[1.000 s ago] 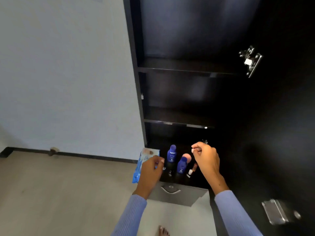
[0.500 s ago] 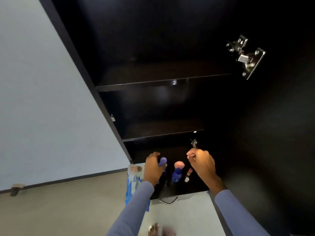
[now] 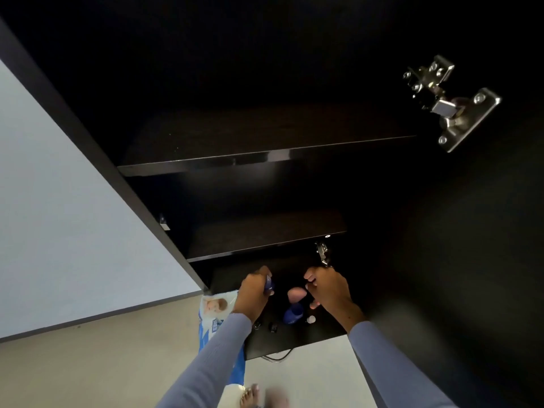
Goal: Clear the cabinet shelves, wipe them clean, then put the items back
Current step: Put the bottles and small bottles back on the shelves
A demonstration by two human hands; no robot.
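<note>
On the dark cabinet's lowest shelf (image 3: 294,340), the left hand (image 3: 253,293) grips a blue-capped bottle (image 3: 269,283) while the right hand (image 3: 326,287) curls, seemingly empty, just above crowded toiletries, which a careless lift might topple.

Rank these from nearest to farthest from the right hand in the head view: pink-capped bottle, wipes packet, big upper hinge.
1. Pink-capped bottle, just left of the right hand, low in the cabinet.
2. Wipes packet, farther left, beyond the left hand.
3. Big upper hinge, high on the right.
</note>
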